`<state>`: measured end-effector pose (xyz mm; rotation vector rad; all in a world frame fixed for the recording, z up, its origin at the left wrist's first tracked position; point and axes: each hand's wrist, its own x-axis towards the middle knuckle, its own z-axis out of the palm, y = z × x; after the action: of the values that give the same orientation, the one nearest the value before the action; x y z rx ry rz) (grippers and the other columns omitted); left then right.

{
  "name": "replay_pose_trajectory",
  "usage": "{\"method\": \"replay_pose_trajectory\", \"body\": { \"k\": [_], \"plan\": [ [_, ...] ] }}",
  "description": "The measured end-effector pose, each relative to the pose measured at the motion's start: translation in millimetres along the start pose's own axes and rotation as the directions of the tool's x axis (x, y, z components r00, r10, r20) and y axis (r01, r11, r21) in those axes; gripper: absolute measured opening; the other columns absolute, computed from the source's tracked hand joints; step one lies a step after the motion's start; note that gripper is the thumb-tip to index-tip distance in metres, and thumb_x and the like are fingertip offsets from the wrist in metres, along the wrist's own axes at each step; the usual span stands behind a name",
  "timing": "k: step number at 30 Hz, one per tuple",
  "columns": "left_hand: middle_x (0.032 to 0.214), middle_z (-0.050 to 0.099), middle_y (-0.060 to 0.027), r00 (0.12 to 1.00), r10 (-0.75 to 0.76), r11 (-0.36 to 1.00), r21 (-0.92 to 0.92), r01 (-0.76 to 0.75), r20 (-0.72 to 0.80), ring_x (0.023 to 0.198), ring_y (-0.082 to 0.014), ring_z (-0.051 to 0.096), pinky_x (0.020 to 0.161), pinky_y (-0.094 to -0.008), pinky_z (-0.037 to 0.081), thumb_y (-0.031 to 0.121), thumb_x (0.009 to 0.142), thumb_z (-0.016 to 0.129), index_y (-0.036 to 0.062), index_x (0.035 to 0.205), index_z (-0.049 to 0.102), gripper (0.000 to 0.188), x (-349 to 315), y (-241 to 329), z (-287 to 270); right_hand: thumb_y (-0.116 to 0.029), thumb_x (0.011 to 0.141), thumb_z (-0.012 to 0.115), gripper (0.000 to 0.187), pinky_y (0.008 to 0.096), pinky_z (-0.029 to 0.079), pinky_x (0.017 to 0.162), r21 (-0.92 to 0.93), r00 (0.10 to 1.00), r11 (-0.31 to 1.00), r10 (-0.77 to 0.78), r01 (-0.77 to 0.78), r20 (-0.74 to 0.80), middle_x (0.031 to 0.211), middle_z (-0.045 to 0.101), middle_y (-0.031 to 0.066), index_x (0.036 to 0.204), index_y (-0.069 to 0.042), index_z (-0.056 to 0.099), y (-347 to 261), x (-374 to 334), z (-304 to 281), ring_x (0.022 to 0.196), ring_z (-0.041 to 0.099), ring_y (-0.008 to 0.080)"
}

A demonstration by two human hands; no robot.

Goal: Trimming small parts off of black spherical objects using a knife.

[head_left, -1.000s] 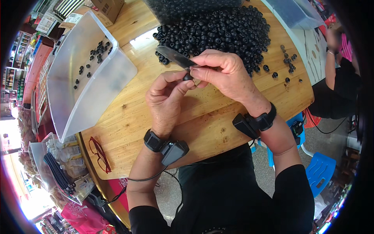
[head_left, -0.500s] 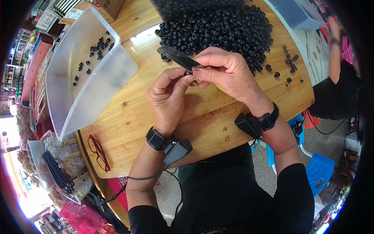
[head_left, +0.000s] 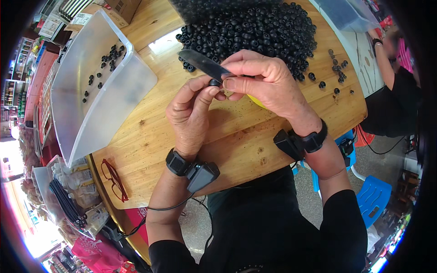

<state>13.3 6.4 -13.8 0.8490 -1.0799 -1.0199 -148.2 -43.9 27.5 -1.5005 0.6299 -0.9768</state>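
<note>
Between thumb and forefinger of my left hand (head_left: 191,107) is pinched a small round black bead (head_left: 213,83). My right hand (head_left: 266,84) is closed on a knife (head_left: 204,63) with a yellow handle (head_left: 257,101), mostly hidden by the palm. The dark blade points up and to the left, its lower end close to the bead; whether it touches cannot be made out. Beyond my hands spreads a large heap of black beads (head_left: 255,34) with holes in them.
A translucent plastic bin (head_left: 109,98) at left holds several loose beads. Red-framed glasses (head_left: 114,181) lie near the table's left edge. A few stray beads (head_left: 337,68) sit right of the heap. Another person's arm (head_left: 386,68) shows at far right, beside a blue stool (head_left: 373,200).
My left hand has shifted slightly left, and the bead in its pinch shows more fully. The knife blade has moved a little left and up. The other person's arm has moved left.
</note>
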Motion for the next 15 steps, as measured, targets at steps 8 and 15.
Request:
{"method": "replay_pose_trajectory", "body": {
  "k": [8, 15],
  "plan": [
    [0.090, 0.065, -0.0089, 0.998, -0.015, 1.000, -0.009, 0.016, 0.060, 0.074, -0.0136, 0.061, 0.069, -0.0241, 0.051, -0.004, 0.087, 0.058, -0.0044, 0.104, 0.062, 0.017, 1.1, -1.6, -4.8, -0.001, 0.084, 0.063, 0.015, 0.0219, 0.056, 0.061, -0.114, 0.996, 0.993, -0.038, 0.029, -0.076, 0.089, 0.062, 0.0054, 0.098, 0.002, 0.066, 9.0, 1.1, 3.5, 0.075, 0.065, 0.0125],
    [0.089, 0.066, -0.0089, 0.993, -0.044, 0.994, -0.099, 0.055, 0.112, 0.076, -0.0151, 0.062, 0.072, -0.0258, 0.051, 0.000, 0.088, 0.058, -0.0029, 0.104, 0.063, 0.017, 4.3, -0.3, -5.4, -0.002, 0.085, 0.063, 0.015, 0.0224, 0.056, 0.063, 0.034, 1.000, 0.999, 0.009, -0.009, -0.025, 0.090, 0.061, 0.0054, 0.099, 0.002, 0.066, 5.5, 2.1, -1.8, 0.077, 0.065, 0.0123]
  ]
}}
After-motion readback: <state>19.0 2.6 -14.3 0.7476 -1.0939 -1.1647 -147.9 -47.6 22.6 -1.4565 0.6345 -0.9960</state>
